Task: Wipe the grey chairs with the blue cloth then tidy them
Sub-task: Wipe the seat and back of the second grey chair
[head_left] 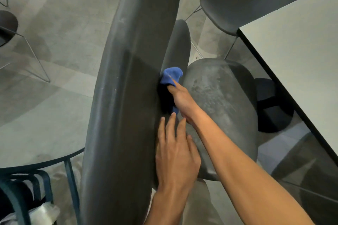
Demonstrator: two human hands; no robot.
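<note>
A tall grey chair back (128, 78) fills the middle of the view, seen from above. Its dusty grey seat (221, 107) lies to the right of it. My right hand (180, 98) presses the blue cloth (171, 76) against the inner face of the chair back, fingers closed on the cloth. My left hand (175, 151) rests flat on the same face just below, fingers spread, holding nothing. A second grey chair (247, 2) stands at the top right, tucked by the table.
A white table (292, 47) with a dark edge runs along the right; its black round base (270, 104) sits under it. A round table (27, 142) with teal legs is at the lower left. A dark chair (7, 25) with wire legs stands at the far left.
</note>
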